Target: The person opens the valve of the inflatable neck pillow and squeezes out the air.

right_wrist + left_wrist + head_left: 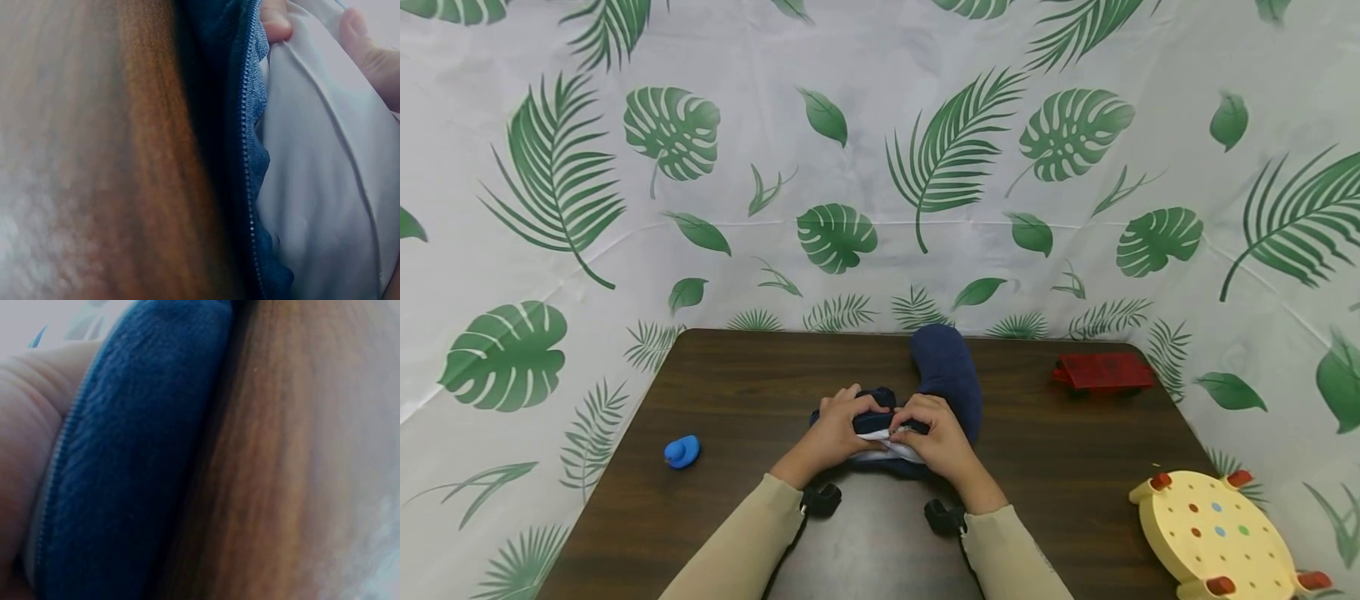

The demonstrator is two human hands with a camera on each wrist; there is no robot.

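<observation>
Left hand point(835, 429) and right hand point(934, 437) both pinch navy neck pillow point(951, 375) cover at zipper point(247, 156), white inner point(325, 187) exposed. Blue duck point(682, 452) left; red block point(1103, 372), yellow peg board point(1213, 533) right, none obstructing.

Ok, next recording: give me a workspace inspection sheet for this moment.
Surface: dark wooden table.
Job's things: navy neck pillow, cover zipper open, white inner cushion showing.
Clutter: blue toy duck at left; red toy block at right; yellow peg board at near right corner.
Grippers: left hand and right hand both grip the pillow at its opening.
Cables: nothing seen.
Surroundings: leaf-print backdrop.
</observation>
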